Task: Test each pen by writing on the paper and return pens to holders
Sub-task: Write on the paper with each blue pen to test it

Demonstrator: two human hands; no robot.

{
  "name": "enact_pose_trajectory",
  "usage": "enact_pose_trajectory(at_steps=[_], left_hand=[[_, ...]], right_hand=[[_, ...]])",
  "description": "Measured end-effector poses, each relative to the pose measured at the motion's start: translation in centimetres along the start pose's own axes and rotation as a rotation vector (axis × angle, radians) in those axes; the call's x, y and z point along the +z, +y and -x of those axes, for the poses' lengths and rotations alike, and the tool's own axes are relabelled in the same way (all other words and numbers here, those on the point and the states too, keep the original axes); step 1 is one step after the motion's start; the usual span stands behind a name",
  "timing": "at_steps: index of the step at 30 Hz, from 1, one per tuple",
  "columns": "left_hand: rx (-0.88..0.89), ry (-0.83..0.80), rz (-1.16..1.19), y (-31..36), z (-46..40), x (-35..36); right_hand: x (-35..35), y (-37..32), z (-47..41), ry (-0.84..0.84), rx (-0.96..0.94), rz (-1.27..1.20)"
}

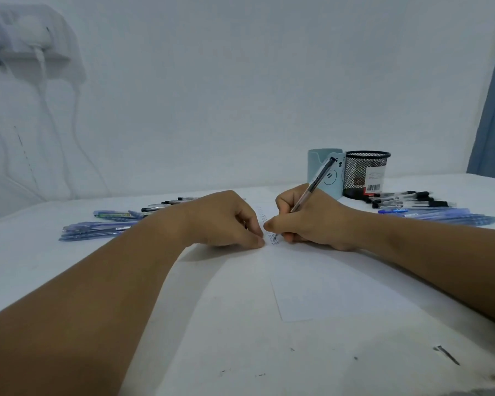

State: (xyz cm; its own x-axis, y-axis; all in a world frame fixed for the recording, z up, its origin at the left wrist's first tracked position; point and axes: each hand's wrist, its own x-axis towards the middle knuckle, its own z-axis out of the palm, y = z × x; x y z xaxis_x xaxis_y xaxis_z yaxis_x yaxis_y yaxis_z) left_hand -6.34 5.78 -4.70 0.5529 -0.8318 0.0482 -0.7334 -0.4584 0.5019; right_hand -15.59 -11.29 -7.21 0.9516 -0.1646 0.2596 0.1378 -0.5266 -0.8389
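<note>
A person tested a pen on a sheet of paper at a white table, as I watched through the head camera

The right hand (312, 221) had its fingers curled around a clear pen (312, 187), tip down on the paper (326, 287) beside a short column of small written test marks (272, 235), barrel leaning far and right. The left hand (226, 221) rested just left of the marks, fingers loosely bent and gripping nothing I could see, fingertips on the sheet, I judged to keep it from sliding. Pens lay in loose rows on the left (103, 227) and on the right (429, 210); which group had been tested I could not tell. Two holders stood far right of the hands, touching: a pale blue cup (330, 178) and a black mesh cup (360, 175), close enough for returning pens
</note>
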Motion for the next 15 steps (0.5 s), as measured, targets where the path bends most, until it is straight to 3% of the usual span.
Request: enact_pose_trajectory(at_steps=[5, 15], left_hand=[[-0.092, -0.049, 0.129, 0.09, 0.04, -0.02], [-0.131, -0.048, 0.139, -0.11, -0.45, 0.19]], right_hand=[[-0.02, 0.05, -0.20, -0.023, -0.004, 0.025], [-0.42, 0.66, -0.85, -0.093, -0.031, 0.032]])
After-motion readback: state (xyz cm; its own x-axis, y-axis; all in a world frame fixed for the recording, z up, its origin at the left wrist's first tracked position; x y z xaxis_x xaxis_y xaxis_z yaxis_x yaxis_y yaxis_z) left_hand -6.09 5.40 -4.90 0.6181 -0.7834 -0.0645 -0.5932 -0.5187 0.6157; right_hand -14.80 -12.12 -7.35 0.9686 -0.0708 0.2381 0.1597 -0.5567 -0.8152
